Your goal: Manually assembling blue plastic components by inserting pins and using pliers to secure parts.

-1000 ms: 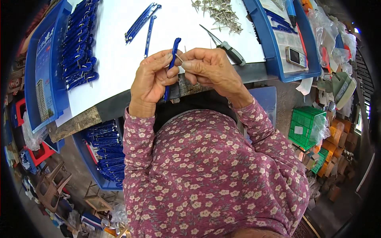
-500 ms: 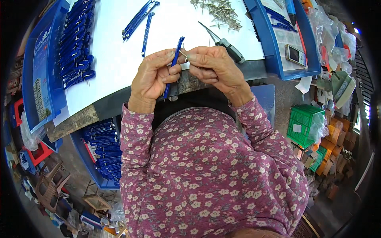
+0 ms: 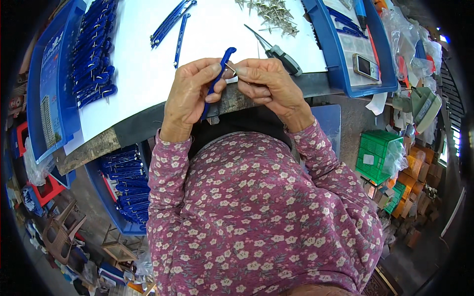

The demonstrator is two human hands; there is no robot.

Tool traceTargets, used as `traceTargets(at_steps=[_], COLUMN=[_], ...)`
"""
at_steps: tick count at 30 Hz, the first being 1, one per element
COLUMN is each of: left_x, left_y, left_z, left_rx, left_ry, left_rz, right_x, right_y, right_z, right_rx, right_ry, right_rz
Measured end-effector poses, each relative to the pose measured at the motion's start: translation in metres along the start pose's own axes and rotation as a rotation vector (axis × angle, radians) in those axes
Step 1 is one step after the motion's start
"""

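Over the table's near edge, my left hand (image 3: 186, 93) is closed round a slim blue plastic bar (image 3: 227, 55) with a hooked upper end. The bar stands tilted, its lower end showing beneath my fingers. My right hand (image 3: 276, 86) pinches a thin metal pin (image 3: 230, 69) between thumb and forefinger. The pin's far end meets the bar's side; whether it sits inside the bar is hidden. Beyond my hands lie a loose blue bar (image 3: 181, 42), a small group of similar bars (image 3: 170, 24) and a heap of metal pins with flat heads (image 3: 274, 15).
A screwdriver (image 3: 286, 60) lies right of my hands. Many blue bars (image 3: 94, 54) are stacked beside the left blue tray (image 3: 74, 121). The right tray (image 3: 349, 92) holds a mobile phone (image 3: 366, 67). Below the table, another tray (image 3: 118, 217) is full of blue bars.
The blue bar has turned in my left hand, so its hooked end now shows side-on. My right hand keeps its pinch on the pin and has barely moved.
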State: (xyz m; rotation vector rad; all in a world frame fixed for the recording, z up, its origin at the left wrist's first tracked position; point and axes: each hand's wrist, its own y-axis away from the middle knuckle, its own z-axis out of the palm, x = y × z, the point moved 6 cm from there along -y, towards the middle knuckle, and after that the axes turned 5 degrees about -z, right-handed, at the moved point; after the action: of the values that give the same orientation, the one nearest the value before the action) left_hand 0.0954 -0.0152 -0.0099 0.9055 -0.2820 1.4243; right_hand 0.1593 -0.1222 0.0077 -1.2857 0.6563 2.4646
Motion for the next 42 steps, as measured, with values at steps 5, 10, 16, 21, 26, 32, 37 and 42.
traceTargets(at_steps=[5,10,16,21,26,32,37,42], left_x=[0.001,0.002,0.004,0.005,0.006,0.009,0.007,0.007], left_y=[0.001,0.001,0.003,0.006,0.009,0.013,0.013,0.013], left_z=[0.001,0.001,0.003,0.007,0.008,0.01,0.013,0.014], left_rx=[0.042,0.05,0.118,0.157,0.162,0.198,0.195,0.2], left_ry=[-0.077,-0.251,-0.403,-0.459,-0.5,-0.64,-0.594,-0.601], left_rz=[0.017,0.074,0.147,0.222,0.267,0.306,0.323,0.355], right_x=[0.0,0.003,-0.003,-0.008,-0.009,-0.011,-0.012,-0.015], right_y=[0.002,0.001,0.004,0.007,0.009,0.01,0.014,0.015], right_z=[-0.001,-0.004,-0.002,0.001,0.004,0.006,0.006,0.009], right_rx=[0.009,-0.001,0.005,0.028,0.039,0.07,0.166,0.163], right_ry=[0.051,0.067,0.105,0.226,0.323,0.554,0.85,1.065], right_rz=[-0.012,-0.032,-0.071,-0.146,-0.186,-0.242,-0.424,-0.614])
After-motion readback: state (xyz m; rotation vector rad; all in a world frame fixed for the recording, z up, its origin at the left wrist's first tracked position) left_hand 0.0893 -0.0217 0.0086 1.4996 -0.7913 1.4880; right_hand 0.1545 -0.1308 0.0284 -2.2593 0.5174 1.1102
